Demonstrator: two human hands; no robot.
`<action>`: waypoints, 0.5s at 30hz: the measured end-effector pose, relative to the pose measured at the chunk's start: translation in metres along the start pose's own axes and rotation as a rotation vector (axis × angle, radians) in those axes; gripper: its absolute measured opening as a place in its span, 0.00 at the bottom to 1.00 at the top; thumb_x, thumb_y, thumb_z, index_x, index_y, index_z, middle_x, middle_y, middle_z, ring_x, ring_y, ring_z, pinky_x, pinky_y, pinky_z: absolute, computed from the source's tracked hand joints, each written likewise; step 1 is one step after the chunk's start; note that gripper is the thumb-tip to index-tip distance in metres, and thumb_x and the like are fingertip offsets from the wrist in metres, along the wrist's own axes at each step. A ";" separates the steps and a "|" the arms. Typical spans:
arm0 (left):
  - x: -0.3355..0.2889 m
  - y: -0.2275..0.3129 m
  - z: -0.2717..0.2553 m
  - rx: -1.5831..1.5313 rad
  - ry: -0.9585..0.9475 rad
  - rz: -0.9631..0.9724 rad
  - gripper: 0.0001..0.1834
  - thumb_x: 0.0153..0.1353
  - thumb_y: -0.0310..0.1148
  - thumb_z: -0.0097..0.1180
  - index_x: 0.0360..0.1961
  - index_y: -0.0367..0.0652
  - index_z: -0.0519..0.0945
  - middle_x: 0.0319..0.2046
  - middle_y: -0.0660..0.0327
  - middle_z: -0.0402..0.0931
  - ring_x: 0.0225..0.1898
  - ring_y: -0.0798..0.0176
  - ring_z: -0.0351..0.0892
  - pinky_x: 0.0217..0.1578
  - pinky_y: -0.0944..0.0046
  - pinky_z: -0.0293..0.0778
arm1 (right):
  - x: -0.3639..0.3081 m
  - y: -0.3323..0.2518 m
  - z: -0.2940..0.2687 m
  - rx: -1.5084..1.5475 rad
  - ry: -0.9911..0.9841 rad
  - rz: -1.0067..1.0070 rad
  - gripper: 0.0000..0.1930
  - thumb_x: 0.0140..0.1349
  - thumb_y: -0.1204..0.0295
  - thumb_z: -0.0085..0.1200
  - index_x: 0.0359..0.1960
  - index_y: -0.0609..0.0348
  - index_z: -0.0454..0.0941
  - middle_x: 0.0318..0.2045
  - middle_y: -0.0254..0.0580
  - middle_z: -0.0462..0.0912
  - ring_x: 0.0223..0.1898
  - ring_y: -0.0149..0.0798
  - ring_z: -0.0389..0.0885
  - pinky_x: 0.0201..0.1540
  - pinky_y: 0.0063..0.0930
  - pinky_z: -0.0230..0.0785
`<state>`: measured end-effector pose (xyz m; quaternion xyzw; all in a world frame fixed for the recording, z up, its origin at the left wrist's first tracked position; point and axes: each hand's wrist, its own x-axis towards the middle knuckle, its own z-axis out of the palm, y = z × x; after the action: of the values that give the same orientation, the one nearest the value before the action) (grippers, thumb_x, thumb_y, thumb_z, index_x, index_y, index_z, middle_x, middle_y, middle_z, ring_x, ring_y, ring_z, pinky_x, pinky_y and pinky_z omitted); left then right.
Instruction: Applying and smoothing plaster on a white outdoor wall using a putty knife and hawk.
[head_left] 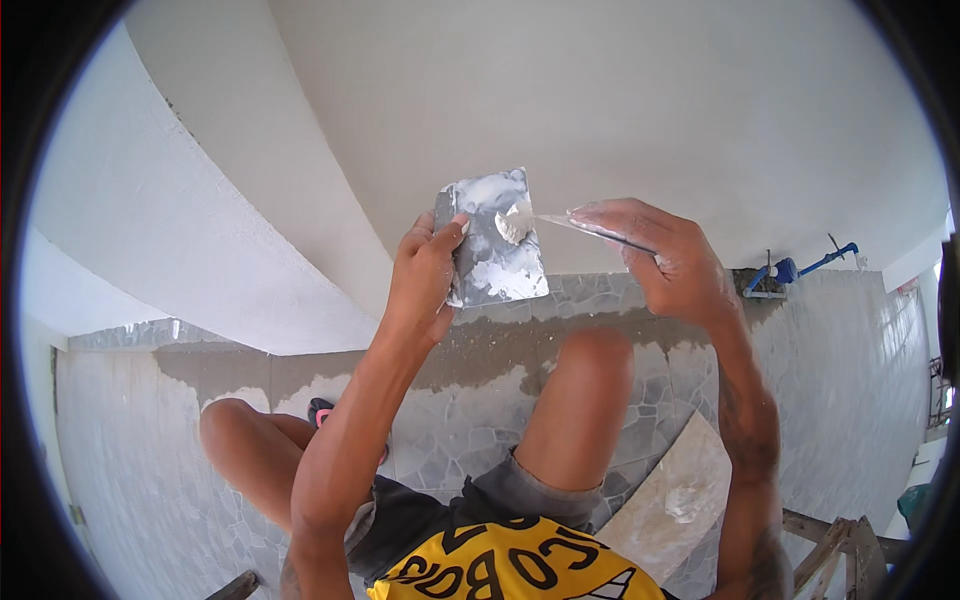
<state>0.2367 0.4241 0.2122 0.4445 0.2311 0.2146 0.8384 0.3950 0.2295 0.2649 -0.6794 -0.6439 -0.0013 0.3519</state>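
Observation:
My left hand [428,262] is closed round the left edge of a flat rectangular metal trowel [484,262], its thumb lying on the face. White putty is smeared over that face, and a thicker dab of putty [514,225] sits near its right edge. From the right, my right hand [675,258] grips a putty knife [612,236], seen nearly edge-on. The knife's tip points at the trowel's right edge, close to the dab; I cannot tell whether they touch. Whitish residue coats my right fingers, and the knife's handle is mostly hidden.
A pale wall [620,120] rises ahead, with a curved white structure [230,230] at left. Blue pipes with a valve [786,270] stick out low at right. On the stone-patterned floor [450,425] lies a putty-marked board [672,500]. Wooden pieces [840,550] stand at lower right.

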 end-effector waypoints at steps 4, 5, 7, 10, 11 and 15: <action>0.000 0.000 -0.016 -0.009 0.027 0.006 0.31 0.68 0.30 0.48 0.66 0.24 0.53 0.52 0.51 0.73 0.46 0.66 0.80 0.43 0.66 0.79 | 0.015 -0.017 0.011 -0.210 -0.053 -0.196 0.23 0.52 0.89 0.48 0.50 0.59 0.80 0.49 0.43 0.82 0.47 0.47 0.80 0.50 0.37 0.74; 0.001 0.000 -0.020 -0.011 0.031 0.008 0.31 0.68 0.30 0.48 0.66 0.24 0.53 0.52 0.51 0.73 0.46 0.66 0.80 0.43 0.66 0.79 | 0.018 -0.022 0.013 -0.263 -0.067 -0.238 0.23 0.51 0.88 0.50 0.50 0.59 0.80 0.49 0.43 0.82 0.48 0.46 0.80 0.50 0.37 0.74; 0.001 0.001 -0.024 0.005 -0.005 0.033 0.29 0.69 0.29 0.47 0.66 0.25 0.55 0.51 0.52 0.74 0.45 0.66 0.80 0.43 0.67 0.79 | 0.023 -0.027 0.018 -0.317 -0.085 -0.282 0.23 0.49 0.87 0.51 0.50 0.59 0.80 0.48 0.42 0.81 0.49 0.46 0.79 0.49 0.38 0.74; -0.001 0.006 -0.025 0.030 -0.007 0.047 0.25 0.69 0.28 0.46 0.64 0.27 0.59 0.48 0.53 0.75 0.45 0.66 0.80 0.43 0.66 0.79 | 0.026 -0.030 0.028 -0.433 -0.097 -0.350 0.23 0.48 0.84 0.53 0.50 0.58 0.80 0.49 0.41 0.81 0.50 0.44 0.78 0.52 0.39 0.72; 0.000 0.006 -0.027 0.026 -0.008 0.045 0.25 0.69 0.28 0.46 0.64 0.27 0.59 0.48 0.53 0.75 0.45 0.66 0.80 0.43 0.66 0.79 | 0.027 -0.032 0.030 -0.460 -0.119 -0.356 0.23 0.49 0.84 0.53 0.50 0.58 0.80 0.49 0.40 0.81 0.51 0.44 0.78 0.53 0.40 0.71; 0.006 0.003 -0.031 0.030 0.009 0.076 0.22 0.69 0.27 0.45 0.60 0.28 0.63 0.47 0.54 0.75 0.44 0.65 0.80 0.43 0.66 0.79 | 0.028 -0.034 0.031 -0.535 -0.290 -0.329 0.24 0.49 0.83 0.54 0.51 0.56 0.80 0.50 0.40 0.80 0.53 0.42 0.77 0.57 0.41 0.67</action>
<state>0.2229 0.4489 0.1979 0.4644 0.2212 0.2450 0.8218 0.3562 0.2659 0.2700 -0.6279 -0.7649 -0.1301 0.0610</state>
